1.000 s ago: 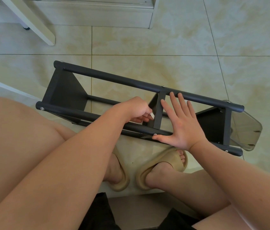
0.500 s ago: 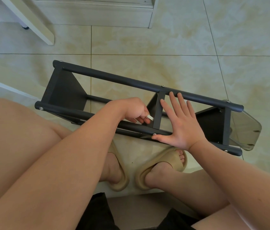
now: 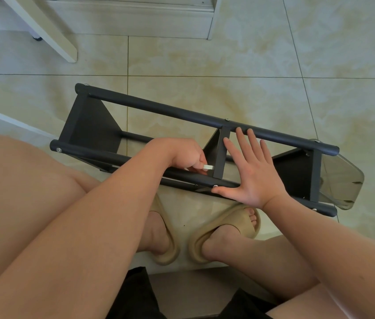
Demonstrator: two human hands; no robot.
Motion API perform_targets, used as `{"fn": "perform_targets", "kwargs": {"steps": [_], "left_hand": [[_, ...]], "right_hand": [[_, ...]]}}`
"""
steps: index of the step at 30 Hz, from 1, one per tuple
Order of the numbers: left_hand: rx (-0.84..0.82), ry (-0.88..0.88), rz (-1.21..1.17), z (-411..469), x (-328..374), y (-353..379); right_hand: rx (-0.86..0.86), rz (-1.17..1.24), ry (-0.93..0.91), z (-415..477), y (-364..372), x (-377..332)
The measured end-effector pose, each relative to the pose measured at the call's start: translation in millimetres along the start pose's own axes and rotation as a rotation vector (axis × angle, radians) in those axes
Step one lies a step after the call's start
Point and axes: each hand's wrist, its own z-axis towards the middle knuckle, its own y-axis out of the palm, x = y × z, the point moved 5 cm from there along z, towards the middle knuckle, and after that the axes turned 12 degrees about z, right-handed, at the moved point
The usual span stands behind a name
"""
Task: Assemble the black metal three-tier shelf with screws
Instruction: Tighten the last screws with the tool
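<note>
On the tiled floor just in front of my feet, the black shelf lies on its side, its long rails running left to right with the tier panels standing between them. I am working at the middle tier, where it meets the near rail. My left hand pinches a small pale tool between thumb and curled fingers, its tip towards that joint. I take it for a hex key, though too little shows to be sure. My right hand is spread flat across the rails, its thumb beside a screw head. To do this well I should bear down with the flat hand so the frame cannot roll, seat the tool square, and turn in short bites without forcing. A clear plastic bag sits at the shelf's right end, and my tan slippers are just below the frame.
</note>
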Motion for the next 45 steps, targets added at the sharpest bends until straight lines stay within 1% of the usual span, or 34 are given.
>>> {"fn": "perform_targets", "kwargs": {"steps": [5, 8, 11, 15, 17, 19, 21, 23, 25, 26, 28, 30, 32, 35, 37, 39, 40, 45], "left_hand": [[-0.032, -0.035, 0.105, -6, 5, 1], [-0.035, -0.076, 0.142, -4, 6, 2], [-0.032, -0.133, 0.241, -5, 6, 2], [0.105, -0.229, 0.354, -24, 17, -16], [0.208, -0.265, 0.345, -28, 18, -27], [0.349, -0.29, 0.298, -27, 20, -42], [0.489, -0.272, 0.272, -25, 25, -63], [0.554, -0.251, 0.29, -22, 32, -84], [0.524, -0.229, 0.359, -16, 38, -101], [0.471, -0.217, 0.424, -12, 40, -106], [0.34, -0.202, 0.547, 0, 40, -111], [0.24, -0.181, 0.605, 15, 37, -114], [0.178, -0.188, 0.592, 31, 29, -119], [0.087, -0.177, 0.515, 47, 20, -125], [0.047, -0.176, 0.427, 56, 12, -127], [0.077, -0.189, 0.357, 61, 7, -131], [0.122, -0.196, 0.327, 63, 6, -135], [0.425, -0.237, 0.223, 50, 1, -163]], "right_hand": [[-0.004, -0.001, 0.002, 0, 0, 1], [-0.008, 0.004, 0.002, 0, 0, 1], [-0.018, 0.009, 0.005, 1, 0, 3], [-0.045, 0.042, 0.027, 8, -3, 9], [-0.072, 0.047, 0.032, 10, -4, 9], [-0.087, 0.045, 0.035, 11, -4, 9], [-0.055, 0.071, 0.059, 14, -9, 10], [0.041, 0.109, 0.068, 22, -19, 14], [0.106, 0.079, 0.025, 35, -32, 19], [0.08, 0.061, 0.013, 42, -38, 24], [-0.045, 0.058, 0.06, 54, -44, 38], [-0.163, 0.071, 0.152, 65, -49, 55], [-0.256, 0.101, 0.213, 77, -54, 70], [-0.39, 0.125, 0.241, 89, -54, 88], [-0.411, 0.122, 0.241, 96, -55, 93], [-0.356, 0.119, 0.24, 105, -59, 93], [-0.31, 0.115, 0.235, 110, -61, 91], [-0.092, 0.068, 0.126, 132, -83, 75]]}}
